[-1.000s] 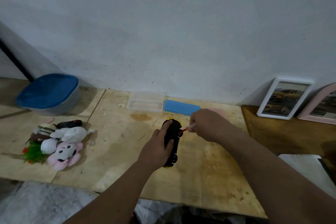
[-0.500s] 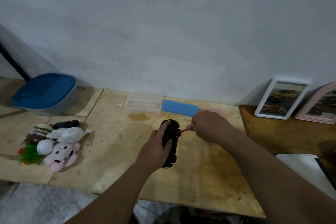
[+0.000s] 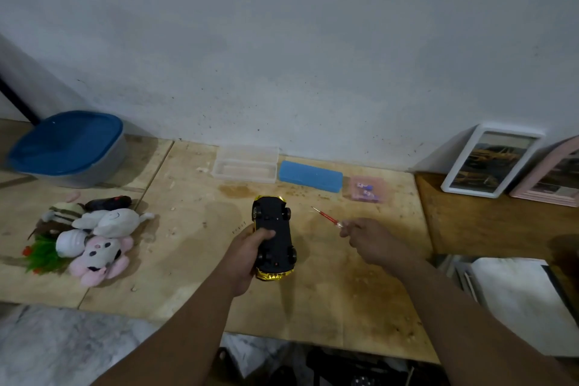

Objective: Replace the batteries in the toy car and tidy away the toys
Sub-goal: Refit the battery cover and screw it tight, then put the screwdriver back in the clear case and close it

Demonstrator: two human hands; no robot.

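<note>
Step in hand looks like opening the battery cover: toy car (image 3: pixel 273 235) is flipped belly-up near the middle of the desk (image 3: pixel 329 291), left hand (image 3: pixel 247 255) wrapped round its near-left side, thumb across the underside. Right hand (image 3: pixel 371 236) pinches the handle of a small red screwdriver (image 3: pixel 326 216), tip pointing toward the back edge and clear of the car, so no screw is engaged right now. Can't tell whether the cover screw is out; the underside is too dark to read. Next move probably needs either the tip back on the screw or the driver set down and the cover lifted; the left hand's hold must keep the car from rolling on its roof. Fresh cells are likely in the pink packet (image 3: pixel 366 188) at the back edge, just right of the blue case (image 3: pixel 310 178) and the clear tray (image 3: pixel 246 164). Open room: bare wood right of the car and toward the front edge. Soft toys (image 3: pixel 94 238) are piled at the left side, the blue-lidded tub (image 3: pixel 67 147) at the back-left corner, well apart from the work. Picture frames (image 3: pixel 492 160) lean on the wall at back right, and the front edge is close to the forearms.
</note>
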